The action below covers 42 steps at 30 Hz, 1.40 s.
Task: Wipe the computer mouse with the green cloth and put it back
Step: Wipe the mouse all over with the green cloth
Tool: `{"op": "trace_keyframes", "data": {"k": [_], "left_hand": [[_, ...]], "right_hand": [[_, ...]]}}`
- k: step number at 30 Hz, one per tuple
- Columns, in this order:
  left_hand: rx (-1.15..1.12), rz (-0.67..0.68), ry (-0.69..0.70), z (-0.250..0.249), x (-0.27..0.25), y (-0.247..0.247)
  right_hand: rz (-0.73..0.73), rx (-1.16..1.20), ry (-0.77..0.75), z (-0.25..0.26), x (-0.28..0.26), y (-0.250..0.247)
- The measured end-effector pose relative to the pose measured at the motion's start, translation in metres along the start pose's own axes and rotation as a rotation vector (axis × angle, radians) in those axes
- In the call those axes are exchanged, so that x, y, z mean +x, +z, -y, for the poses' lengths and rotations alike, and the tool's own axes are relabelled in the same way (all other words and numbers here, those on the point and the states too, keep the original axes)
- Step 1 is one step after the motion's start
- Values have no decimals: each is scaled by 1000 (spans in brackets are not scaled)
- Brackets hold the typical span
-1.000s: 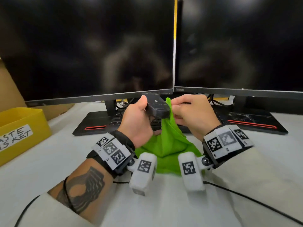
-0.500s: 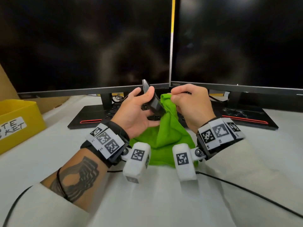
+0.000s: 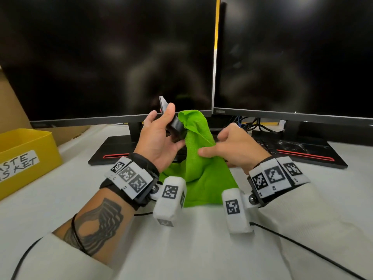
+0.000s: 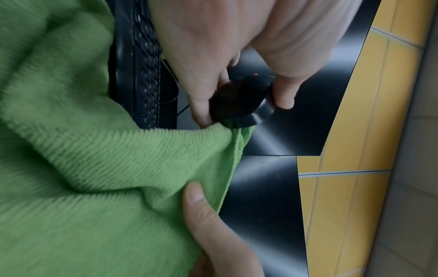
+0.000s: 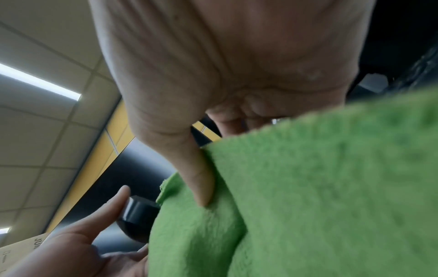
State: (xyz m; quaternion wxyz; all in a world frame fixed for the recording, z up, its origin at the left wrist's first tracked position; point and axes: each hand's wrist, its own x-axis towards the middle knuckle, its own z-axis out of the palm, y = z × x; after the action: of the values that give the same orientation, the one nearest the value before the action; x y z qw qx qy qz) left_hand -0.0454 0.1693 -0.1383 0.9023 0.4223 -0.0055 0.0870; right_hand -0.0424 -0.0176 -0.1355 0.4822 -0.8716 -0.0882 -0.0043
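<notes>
My left hand (image 3: 164, 128) holds the black computer mouse (image 3: 174, 123) in the air before the monitors, tipped up on its edge between thumb and fingers. The left wrist view shows the same mouse (image 4: 239, 101) pinched at both sides. The green cloth (image 3: 201, 158) stands up against the mouse's right side, and its lower part lies on the desk. Lower down the cloth, my right hand (image 3: 220, 147) grips a fold, thumb pressed into the cloth (image 5: 308, 187). Part of the mouse (image 5: 137, 215) is hidden behind the cloth.
Two dark monitors (image 3: 121, 57) stand close behind the hands. A black keyboard (image 3: 292, 146) lies under them. A yellow waste basket (image 3: 26, 158) sits at the left, with a cardboard box (image 3: 12, 110) behind it. Cables (image 3: 302, 247) cross the white desk.
The left hand has turned the mouse from lying flat to standing on edge and raised it. The right hand has slid from the top of the cloth down to its middle.
</notes>
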Motion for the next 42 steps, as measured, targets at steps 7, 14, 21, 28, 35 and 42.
{"op": "trace_keyframes", "data": {"k": [7,14,21,28,35,42], "left_hand": [[159,-33,71,-1,-7,4],[630,7,248,6,-12,4],[716,112,329,10,-13,4],[726,166,387,14,-15,5],[780,248,374,12,-19,8],[974,413,268,16,-17,4]], "right_hand": [[-222,-48,5,-6,9,-22],[-440,-7,27,-8,16,-35],[30,1074,-93,4,0,-33],[-16,850,-158,4,1,-11],[-47,825,46,5,5,-1],[-228,631,-58,5,2,3]]}}
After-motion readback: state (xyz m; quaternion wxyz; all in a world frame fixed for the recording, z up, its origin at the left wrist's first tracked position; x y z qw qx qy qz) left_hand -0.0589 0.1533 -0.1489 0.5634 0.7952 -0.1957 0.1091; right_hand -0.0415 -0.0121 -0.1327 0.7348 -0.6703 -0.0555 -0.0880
